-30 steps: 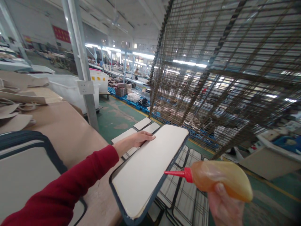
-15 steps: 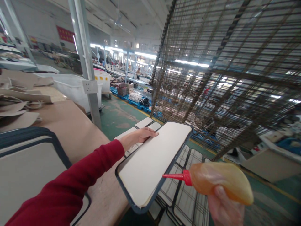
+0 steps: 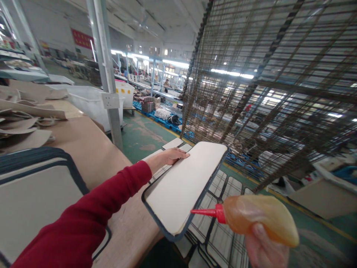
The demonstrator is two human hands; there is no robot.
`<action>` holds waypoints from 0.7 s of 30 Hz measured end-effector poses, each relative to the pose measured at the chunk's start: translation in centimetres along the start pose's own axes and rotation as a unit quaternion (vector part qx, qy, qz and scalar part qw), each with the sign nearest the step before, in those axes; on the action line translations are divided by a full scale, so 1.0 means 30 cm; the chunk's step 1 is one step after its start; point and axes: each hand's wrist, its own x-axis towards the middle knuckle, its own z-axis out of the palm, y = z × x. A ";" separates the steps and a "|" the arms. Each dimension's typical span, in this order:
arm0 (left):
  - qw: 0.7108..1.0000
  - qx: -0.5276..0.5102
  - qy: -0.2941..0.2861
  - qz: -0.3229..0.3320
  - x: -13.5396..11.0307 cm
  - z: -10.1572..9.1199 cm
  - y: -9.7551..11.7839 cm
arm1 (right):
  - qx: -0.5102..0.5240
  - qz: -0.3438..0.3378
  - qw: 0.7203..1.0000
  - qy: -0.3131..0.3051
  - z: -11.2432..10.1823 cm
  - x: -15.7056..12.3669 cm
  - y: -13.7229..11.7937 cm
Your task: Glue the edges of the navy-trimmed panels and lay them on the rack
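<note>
My left hand (image 3: 170, 155), in a red sleeve, grips the left edge of a white panel (image 3: 186, 184) with a dark blue border, holding it out past the edge of the brown worktable (image 3: 92, 154). My right hand (image 3: 264, 249) is closed round an amber squeeze bottle (image 3: 259, 219) with a red nozzle, which points left towards the panel's lower right edge without touching it. Below the panel, similar panels (image 3: 220, 230) lie on low wire shelves.
A tall wire drying rack (image 3: 264, 85) fills the upper right. Another bordered panel (image 3: 36, 193) lies on the worktable at left, with stacked tan pieces (image 3: 25, 119) behind it. A grey pillar (image 3: 107, 74) and white bins (image 3: 89, 104) stand beyond the table.
The panel in my left hand has moved a little further out and away from me. The bottle has stayed about where it was.
</note>
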 end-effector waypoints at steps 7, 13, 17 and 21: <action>1.000 0.005 0.009 -0.001 0.008 -0.013 0.014 | -0.031 -0.006 0.999 0.012 -0.039 -0.010 0.066; 1.000 0.010 0.027 0.007 -0.003 -0.012 0.039 | -0.020 0.003 1.000 -0.015 -0.023 -0.031 0.057; 0.999 0.008 0.050 0.017 -0.006 -0.015 0.054 | -0.023 0.010 1.000 -0.005 -0.005 -0.049 0.034; 0.995 0.002 0.093 0.037 0.012 -0.028 0.055 | 0.028 0.069 0.997 -0.010 0.053 -0.078 -0.018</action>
